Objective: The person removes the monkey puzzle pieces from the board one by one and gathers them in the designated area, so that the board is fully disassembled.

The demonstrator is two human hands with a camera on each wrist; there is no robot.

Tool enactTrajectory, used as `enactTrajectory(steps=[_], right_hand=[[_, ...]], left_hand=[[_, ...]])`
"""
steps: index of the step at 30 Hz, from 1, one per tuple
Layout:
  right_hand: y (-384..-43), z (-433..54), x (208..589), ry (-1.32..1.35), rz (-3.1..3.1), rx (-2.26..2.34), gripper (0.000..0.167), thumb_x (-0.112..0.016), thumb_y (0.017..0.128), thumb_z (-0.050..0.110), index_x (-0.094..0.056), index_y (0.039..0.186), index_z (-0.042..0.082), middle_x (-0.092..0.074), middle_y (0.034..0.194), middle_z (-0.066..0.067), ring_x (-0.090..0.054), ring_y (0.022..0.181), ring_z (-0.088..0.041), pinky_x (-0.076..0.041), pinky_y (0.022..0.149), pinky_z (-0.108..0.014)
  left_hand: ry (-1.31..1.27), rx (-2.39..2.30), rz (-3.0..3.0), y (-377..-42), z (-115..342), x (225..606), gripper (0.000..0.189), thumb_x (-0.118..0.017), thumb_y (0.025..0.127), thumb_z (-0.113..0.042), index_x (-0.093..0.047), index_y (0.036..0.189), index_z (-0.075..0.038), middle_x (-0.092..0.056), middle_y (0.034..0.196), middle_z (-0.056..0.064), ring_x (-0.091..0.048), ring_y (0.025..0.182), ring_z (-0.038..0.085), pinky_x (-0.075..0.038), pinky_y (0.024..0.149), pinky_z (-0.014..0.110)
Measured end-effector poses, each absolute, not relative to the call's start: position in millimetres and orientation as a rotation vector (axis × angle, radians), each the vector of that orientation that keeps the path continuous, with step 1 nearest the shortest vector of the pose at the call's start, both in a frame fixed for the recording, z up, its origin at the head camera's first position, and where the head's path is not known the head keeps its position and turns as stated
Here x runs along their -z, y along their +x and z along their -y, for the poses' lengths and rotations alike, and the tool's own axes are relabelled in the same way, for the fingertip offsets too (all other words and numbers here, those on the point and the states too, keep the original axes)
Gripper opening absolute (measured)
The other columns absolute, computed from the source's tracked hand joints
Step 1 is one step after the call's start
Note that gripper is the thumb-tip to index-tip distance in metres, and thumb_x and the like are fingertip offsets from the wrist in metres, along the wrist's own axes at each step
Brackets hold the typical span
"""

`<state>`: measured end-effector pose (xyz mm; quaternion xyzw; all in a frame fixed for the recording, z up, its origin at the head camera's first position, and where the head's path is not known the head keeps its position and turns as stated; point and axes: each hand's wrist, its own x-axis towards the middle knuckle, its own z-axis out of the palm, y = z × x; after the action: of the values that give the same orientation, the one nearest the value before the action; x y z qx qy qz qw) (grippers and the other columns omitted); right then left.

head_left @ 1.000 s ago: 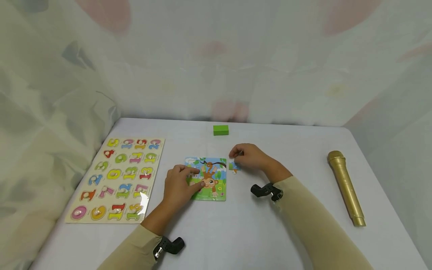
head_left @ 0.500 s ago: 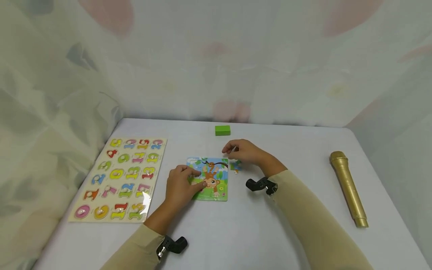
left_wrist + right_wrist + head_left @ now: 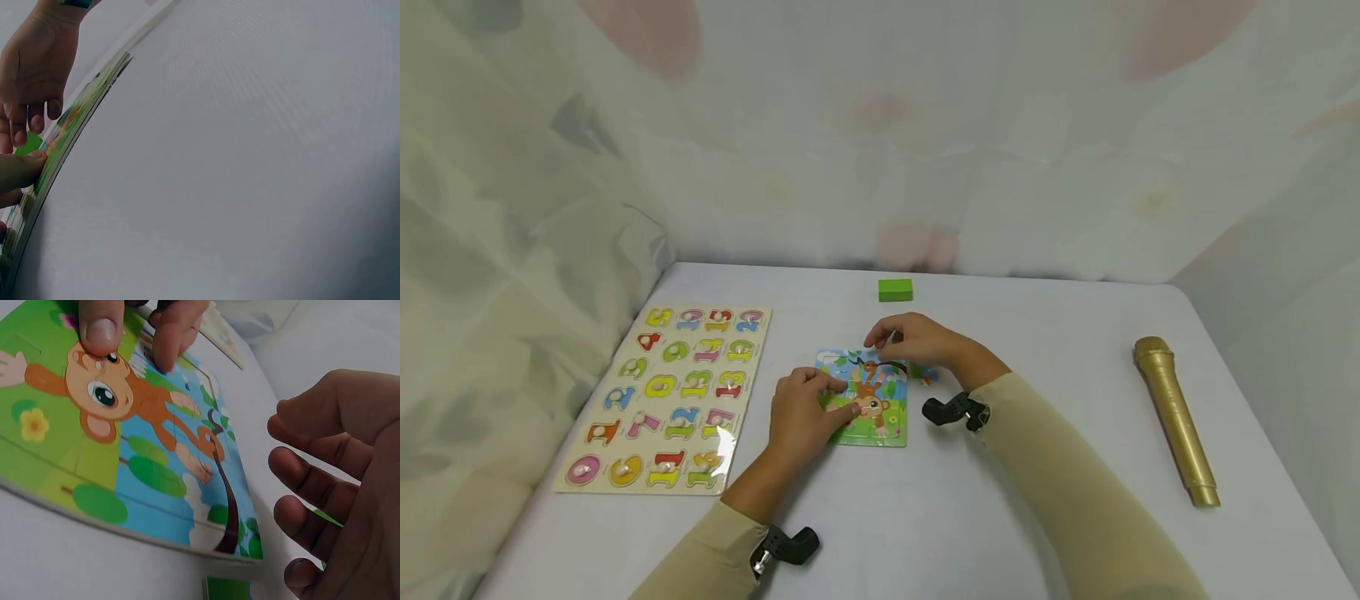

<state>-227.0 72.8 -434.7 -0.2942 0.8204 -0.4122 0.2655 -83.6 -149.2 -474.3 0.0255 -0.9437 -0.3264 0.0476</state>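
Observation:
A flat monkey jigsaw puzzle (image 3: 891, 429) lies on the white table. My left hand (image 3: 801, 417) rests on its left part, with the thumb and fingertips (image 3: 100, 331) touching the picture from above. Over the puzzle's top right edge hovers my right hand (image 3: 921, 342), its fingers loosely bent; the right wrist view shows nothing between that hand's thumb and fingers (image 3: 290, 519). Just right of the puzzle, a small loose puzzle piece (image 3: 927, 380) is partly hidden by the right hand. The left wrist view catches the puzzle's edge (image 3: 75, 128) with the left thumb on it.
A number peg board (image 3: 643, 447) lies on the left side of the table. At the back stands a green block (image 3: 895, 290). A gold microphone (image 3: 1180, 425) lies at the right. Patterned cloth (image 3: 880, 150) hangs behind the table.
My right hand has moved left from the loose piece to above the puzzle's top edge, leaving that piece on the table. The left hand stays on the puzzle.

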Motion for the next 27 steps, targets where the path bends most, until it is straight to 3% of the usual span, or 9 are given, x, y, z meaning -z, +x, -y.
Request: enactTrajectory(steps=[6, 16, 23, 27], right_hand=[[-225.6, -54.2, 434.7, -0.867, -2.237, 1.065, 0.031, -0.075, 0.097, 0.016, -0.075, 0.128, 0.018, -0.067, 0.126, -0.001, -0.066, 0.101, -0.017, -0.054, 0.087, -0.037], [-217.3, -36.0, 441.9, -0.869, -2.271, 1.0, 0.028, -0.077, 0.099, 0.022, -0.077, 0.127, 0.025, -0.06, 0.134, 0.002, -0.06, 0.106, -0.017, -0.053, 0.088, -0.032], [-218.5, -28.2, 448.0, -0.987, -2.356, 0.874, 0.03, -0.076, 0.096, 0.023, -0.078, 0.126, 0.027, -0.062, 0.131, 0.004, -0.057, 0.115, -0.014, -0.047, 0.101, -0.035], [-219.3, -26.0, 450.2, -1.027, -2.402, 0.764, 0.034, -0.076, 0.095, 0.025, -0.077, 0.128, 0.029, -0.061, 0.129, 0.004, -0.056, 0.115, -0.013, -0.046, 0.1, -0.035]], left_hand=[[0.078, 0.985, 2.885, -84.3, 150.7, 475.0, 0.041, -0.095, 0.081, -0.037, -0.081, 0.111, -0.012, -0.062, 0.13, 0.015, -0.052, 0.126, 0.041, -0.041, 0.105, 0.056], [0.058, 1.007, 2.872, -82.9, 149.1, 477.5, 0.039, -0.095, 0.082, -0.036, -0.08, 0.111, -0.014, -0.061, 0.131, 0.016, -0.051, 0.125, 0.04, -0.04, 0.104, 0.056], [0.059, 0.999, 2.868, -82.4, 149.5, 478.1, 0.04, -0.095, 0.081, -0.037, -0.08, 0.111, -0.014, -0.061, 0.131, 0.016, -0.051, 0.125, 0.042, -0.039, 0.106, 0.057], [0.067, 1.005, 2.87, -82.1, 149.3, 477.6, 0.041, -0.095, 0.081, -0.037, -0.08, 0.112, -0.014, -0.06, 0.131, 0.016, -0.05, 0.125, 0.041, -0.039, 0.106, 0.056]])
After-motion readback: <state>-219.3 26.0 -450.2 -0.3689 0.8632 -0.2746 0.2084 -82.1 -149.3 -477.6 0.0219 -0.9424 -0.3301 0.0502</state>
